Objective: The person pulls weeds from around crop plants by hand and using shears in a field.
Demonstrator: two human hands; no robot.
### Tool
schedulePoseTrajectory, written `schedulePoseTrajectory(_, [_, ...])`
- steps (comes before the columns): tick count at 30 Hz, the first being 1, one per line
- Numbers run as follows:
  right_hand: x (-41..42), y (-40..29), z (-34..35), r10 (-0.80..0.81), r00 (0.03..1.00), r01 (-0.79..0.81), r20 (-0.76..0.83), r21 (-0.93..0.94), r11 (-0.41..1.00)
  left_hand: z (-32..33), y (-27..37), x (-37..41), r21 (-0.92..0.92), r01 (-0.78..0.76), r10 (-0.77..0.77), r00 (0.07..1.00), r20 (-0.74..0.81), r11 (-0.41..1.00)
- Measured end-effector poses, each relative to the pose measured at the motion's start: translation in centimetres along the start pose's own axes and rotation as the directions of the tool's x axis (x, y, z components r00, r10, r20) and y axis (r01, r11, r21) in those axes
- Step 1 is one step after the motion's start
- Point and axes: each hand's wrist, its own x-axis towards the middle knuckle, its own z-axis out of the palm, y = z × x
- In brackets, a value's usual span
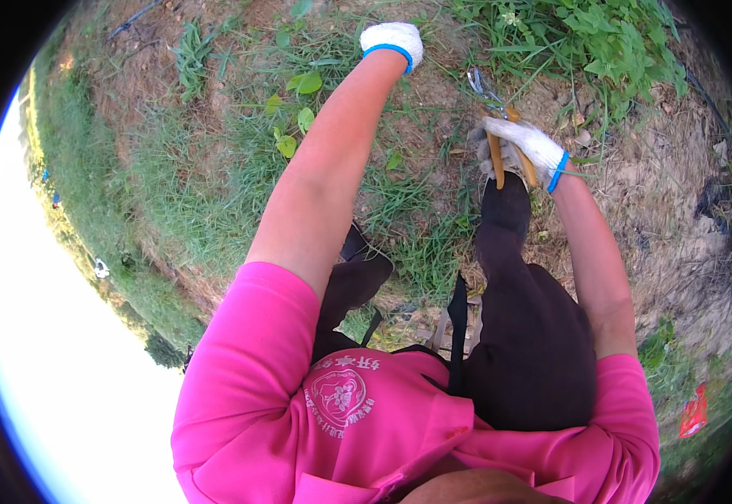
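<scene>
My right hand (pixel 523 142), in a white knit glove with a blue cuff, grips pruning shears (pixel 496 151) with orange-yellow handles. Their metal blades (pixel 484 86) point away from me over bare soil, beside a leafy green plant. My left hand (pixel 393 43), gloved the same way, is farther out, low over grass and soil. Its fingers are turned away from view, so whether it holds anything is hidden. Small broad-leaved seedlings (pixel 305 82) grow to the left of it.
Grass (pixel 397 205) grows between my feet. Dense leafy weeds (pixel 624 47) stand at the far right. A dark pipe or hose (pixel 709 97) runs along the right side. A red wrapper (pixel 694 412) lies at lower right. Straps and part of a low seat (pixel 457 321) show beneath me.
</scene>
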Motion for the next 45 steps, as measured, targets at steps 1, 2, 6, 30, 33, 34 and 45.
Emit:
schedulePoseTrajectory(1, [0.1,-0.1,0.2,0.002,1.000,-0.002,0.006,-0.009,1.000,0.3,-0.4,-0.1,-0.070,0.022,-0.023,0.999,-0.026,0.997])
schedulePoseTrajectory(2, [0.3,-0.1,0.5,0.003,1.000,-0.003,0.013,-0.019,1.000,1.2,-1.0,-0.1,-0.139,0.042,-0.050,0.997,-0.050,0.989])
schedulePoseTrajectory(6, [1.1,0.2,1.0,0.026,0.998,-0.025,0.060,-0.022,0.999,4.3,-0.9,-2.0,-0.475,0.033,-0.015,0.999,0.041,0.880])
schedulePoseTrajectory(30, [3.5,-1.1,1.0,-0.021,0.992,-0.002,-0.128,-0.183,0.983,3.1,0.7,-15.5,-0.220,-0.029,0.048,0.996,0.079,0.975])
schedulePoseTrajectory(33, [2.6,0.0,0.9,-0.028,0.991,-0.008,-0.129,-0.273,0.962,3.7,-1.8,-12.1,-0.053,-0.055,0.031,0.929,-0.370,0.997])
schedulePoseTrajectory(34, [2.1,0.1,0.9,0.002,0.995,-0.029,-0.099,-0.268,0.963,3.6,-2.4,-10.6,-0.009,-0.110,0.095,0.893,-0.440,0.994])
schedulePoseTrajectory(45, [-0.2,-0.8,-0.2,-0.018,0.997,0.006,-0.073,-0.164,0.986,0.5,-4.4,-0.4,0.074,-0.081,0.097,0.963,-0.253,0.994])
